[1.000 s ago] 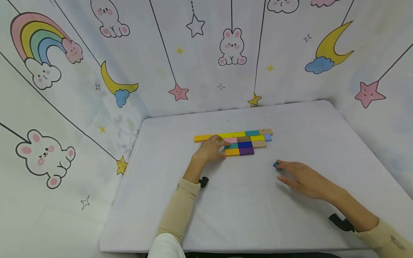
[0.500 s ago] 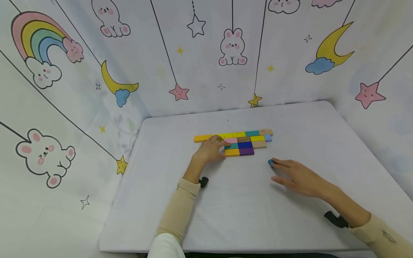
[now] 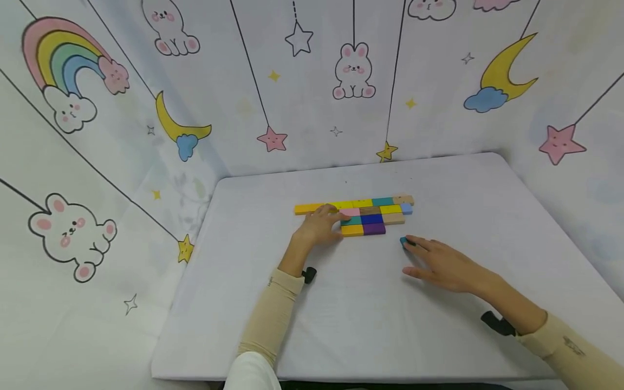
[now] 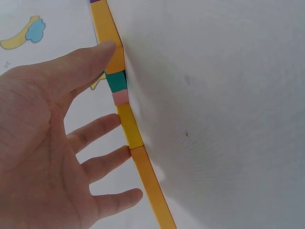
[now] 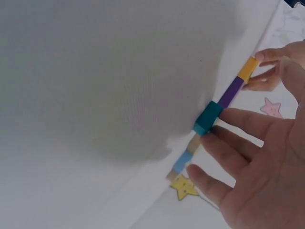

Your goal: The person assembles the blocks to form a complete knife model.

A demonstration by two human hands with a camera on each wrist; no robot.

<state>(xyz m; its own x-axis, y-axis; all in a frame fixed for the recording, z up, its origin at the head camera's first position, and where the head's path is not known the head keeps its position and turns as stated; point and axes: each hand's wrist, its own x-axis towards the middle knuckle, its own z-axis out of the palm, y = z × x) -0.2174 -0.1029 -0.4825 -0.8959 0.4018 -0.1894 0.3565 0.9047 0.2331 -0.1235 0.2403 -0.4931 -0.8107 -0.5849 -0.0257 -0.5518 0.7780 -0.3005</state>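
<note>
Flat coloured wooden blocks lie side by side in rows on the table, among them a purple block [image 3: 374, 229], an orange block [image 3: 353, 231] and a dark blue block [image 3: 372, 219]. My left hand [image 3: 319, 223] rests at the left end of the rows. In the left wrist view its thumb is at an orange block [image 4: 106, 24], and its spread fingertips touch a yellow block [image 4: 129, 126] and its neighbour. With extended fingertips, my right hand [image 3: 446, 265] touches a loose teal block [image 5: 208, 117] right of the front row. The right thumb stands apart from it.
The blocks lie on a white-covered table [image 3: 234, 303]. Behind and beside it hangs a white cloth [image 3: 312, 108] printed with stars, rabbits and moons. The longest row, ending in a tan block [image 3: 403, 200], runs along the back.
My right hand has slid left and slightly away from me with the teal block, bringing it closer to the front row. My left hand has stayed in place.
</note>
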